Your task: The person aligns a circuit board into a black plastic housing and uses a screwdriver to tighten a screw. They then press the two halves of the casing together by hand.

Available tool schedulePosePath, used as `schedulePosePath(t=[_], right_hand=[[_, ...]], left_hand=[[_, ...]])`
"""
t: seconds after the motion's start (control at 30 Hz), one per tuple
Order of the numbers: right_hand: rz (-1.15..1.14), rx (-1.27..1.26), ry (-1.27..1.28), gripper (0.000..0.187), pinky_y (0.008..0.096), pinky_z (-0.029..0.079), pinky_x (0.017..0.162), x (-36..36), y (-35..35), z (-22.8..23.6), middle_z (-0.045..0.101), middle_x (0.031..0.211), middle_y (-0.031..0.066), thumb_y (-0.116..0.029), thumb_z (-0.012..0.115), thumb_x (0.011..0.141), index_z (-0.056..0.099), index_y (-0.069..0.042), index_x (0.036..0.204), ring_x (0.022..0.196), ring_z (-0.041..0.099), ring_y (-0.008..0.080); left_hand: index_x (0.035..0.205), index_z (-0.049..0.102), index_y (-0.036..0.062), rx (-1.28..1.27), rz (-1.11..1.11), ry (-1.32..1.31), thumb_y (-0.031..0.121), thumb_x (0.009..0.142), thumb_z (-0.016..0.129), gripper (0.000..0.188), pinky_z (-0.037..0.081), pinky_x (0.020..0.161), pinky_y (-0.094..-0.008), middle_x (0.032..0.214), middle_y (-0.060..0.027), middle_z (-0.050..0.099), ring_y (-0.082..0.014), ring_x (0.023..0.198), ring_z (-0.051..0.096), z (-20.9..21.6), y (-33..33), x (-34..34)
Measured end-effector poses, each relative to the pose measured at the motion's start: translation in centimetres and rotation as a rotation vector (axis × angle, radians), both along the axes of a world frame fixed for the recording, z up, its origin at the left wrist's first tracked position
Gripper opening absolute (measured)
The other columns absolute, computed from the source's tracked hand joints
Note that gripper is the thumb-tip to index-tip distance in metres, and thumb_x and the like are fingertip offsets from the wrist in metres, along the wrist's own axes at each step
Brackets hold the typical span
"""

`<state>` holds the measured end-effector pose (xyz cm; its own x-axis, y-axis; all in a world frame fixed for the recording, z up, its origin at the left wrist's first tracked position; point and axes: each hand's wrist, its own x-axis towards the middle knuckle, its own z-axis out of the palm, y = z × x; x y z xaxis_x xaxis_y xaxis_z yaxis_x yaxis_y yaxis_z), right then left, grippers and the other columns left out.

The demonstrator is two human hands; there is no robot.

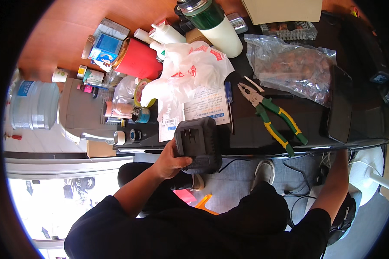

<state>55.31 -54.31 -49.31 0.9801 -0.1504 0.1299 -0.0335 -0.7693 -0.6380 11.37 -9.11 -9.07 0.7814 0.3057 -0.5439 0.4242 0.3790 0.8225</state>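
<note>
My left hand grips a black power-tool battery charger by its left side, thumb across the near face. It is held over the front edge of the desk, with its slotted face showing. A black cord runs off near its lower right. My right forearm reaches up to the desk's front edge at the far right; the hand itself is hidden there. Beyond the charger lie a printed sheet and a blue-handled screwdriver. Green-and-yellow pliers rest with jaws apart to the right.
A white plastic bag, a red container and a green-and-white flask crowd the back. A clear bag of brownish pieces and a dark phone-like slab lie right. Cables trail over the floor below.
</note>
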Motion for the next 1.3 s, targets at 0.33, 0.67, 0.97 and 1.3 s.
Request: schedulePosePath(t=[0.33, 0.67, 0.97, 1.3], right_hand=[[0.021, -0.023, -0.021, 0.036, 0.0442, 0.055, 0.074, -0.6, -0.7, 0.6, 0.076, 0.095, 0.0116, -0.042, 0.067, 0.085, 0.077, -0.009, 0.095, 0.086, 0.072, 0.0312], [0.088, -0.072, -0.062, 0.037, 0.0443, 0.055, 0.075, -1.8, -3.4, 0.0, 0.076, 0.096, 0.0114, -0.044, 0.068, 0.084, 0.077, -0.009, 0.095, 0.086, 0.072, 0.0309], [0.199, -0.161, -0.157, 0.039, 0.0445, 0.055, 0.075, -2.3, -6.6, 1.2, 0.077, 0.097, 0.0111, -0.045, 0.069, 0.083, 0.077, -0.009, 0.096, 0.086, 0.072, 0.0306], [0.082, -0.316, -0.278, 0.036, 0.0486, 0.056, 0.071, -7.3, -5.2, 6.7, 0.074, 0.093, 0.0192, -0.030, 0.080, 0.076, 0.073, -0.001, 0.095, 0.082, 0.070, 0.0370]], left_hand=[[0.147, 0.041, 0.0020, -0.012, -0.008, -0.018, 0.007, 0.072, 0.082, 0.086, 0.040, 0.113, -0.0387, 0.136, -0.0089, 0.058, -0.0203, 0.126, 0.056, 0.1, -0.1, 0.0], [0.151, 0.037, 0.0034, 0.024, -0.052, -0.030, 0.007, 0.072, 0.079, 0.090, 0.034, 0.116, -0.0367, 0.138, -0.0067, 0.055, -0.0178, 0.130, 0.051, -0.3, 0.4, -0.2], [0.152, 0.036, 0.0043, 0.035, -0.073, -0.033, 0.005, 0.073, 0.079, 0.090, 0.037, 0.114, -0.0360, 0.136, -0.0068, 0.055, -0.0178, 0.128, 0.052, 0.4, 0.1, 0.1], [0.154, 0.035, 0.0058, 0.028, -0.097, -0.190, 0.000, 0.075, 0.078, 0.090, 0.041, 0.111, -0.0363, 0.136, -0.0069, 0.057, -0.0171, 0.125, 0.054, -0.4, 0.7, -1.0]])
